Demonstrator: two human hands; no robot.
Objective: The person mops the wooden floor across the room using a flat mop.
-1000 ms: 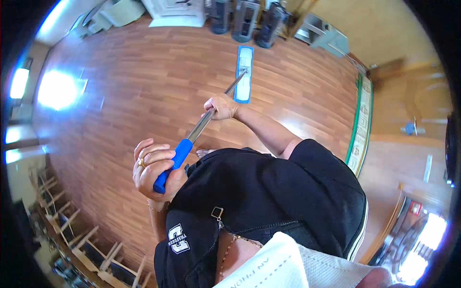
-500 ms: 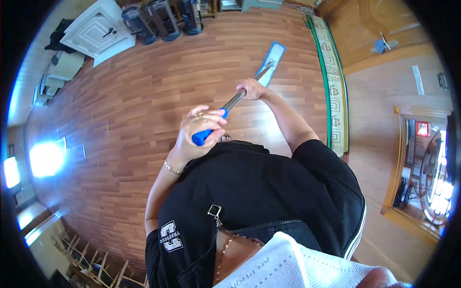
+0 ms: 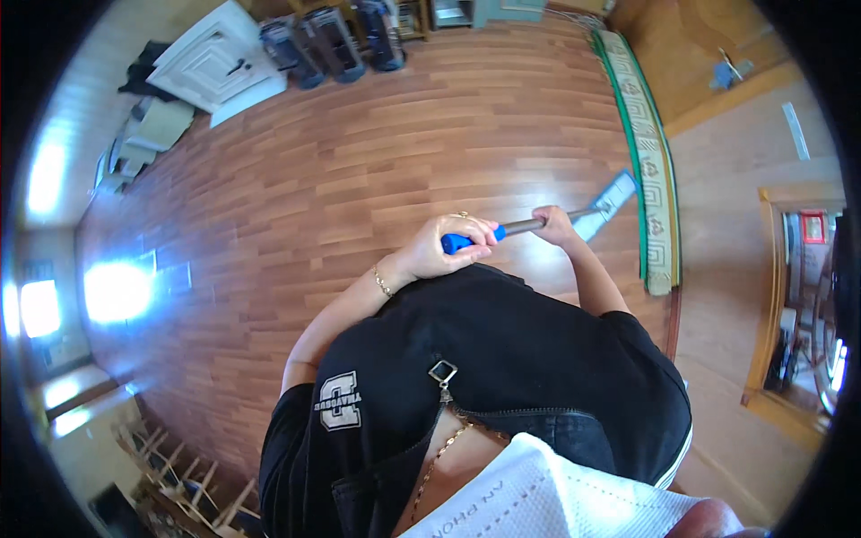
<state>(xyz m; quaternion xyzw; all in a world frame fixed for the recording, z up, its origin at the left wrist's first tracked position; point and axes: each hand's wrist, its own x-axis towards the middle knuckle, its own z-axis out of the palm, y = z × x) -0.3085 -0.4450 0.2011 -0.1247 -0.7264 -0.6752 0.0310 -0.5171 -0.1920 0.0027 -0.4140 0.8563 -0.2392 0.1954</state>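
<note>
A flat mop (image 3: 523, 226) with a metal pole and a blue grip stretches to the right across my front. My left hand (image 3: 446, 247), with a ring and a bracelet, is wrapped round the blue grip at the pole's end. Farther along, my right hand (image 3: 557, 224) is closed round the metal pole. The light blue mop head (image 3: 613, 199) rests on the wooden floor (image 3: 377, 152), its far corner close to the green edge of the patterned rolled rug (image 3: 653, 193). My right hand hides a short stretch of the pole.
Several dark upright units (image 3: 336, 45) stand at the far side, beside a white panelled door (image 3: 208, 61) leaning at the far left. A wooden door (image 3: 717, 54) and a wood-framed mirror or window (image 3: 767, 305) are on the right. Wooden chairs (image 3: 170, 462) stand at the lower left.
The mop head has swung right and nearer to me, toward the rolled rug. Both hands have moved right with the pole, which lies flatter across the view; neither has let go.
</note>
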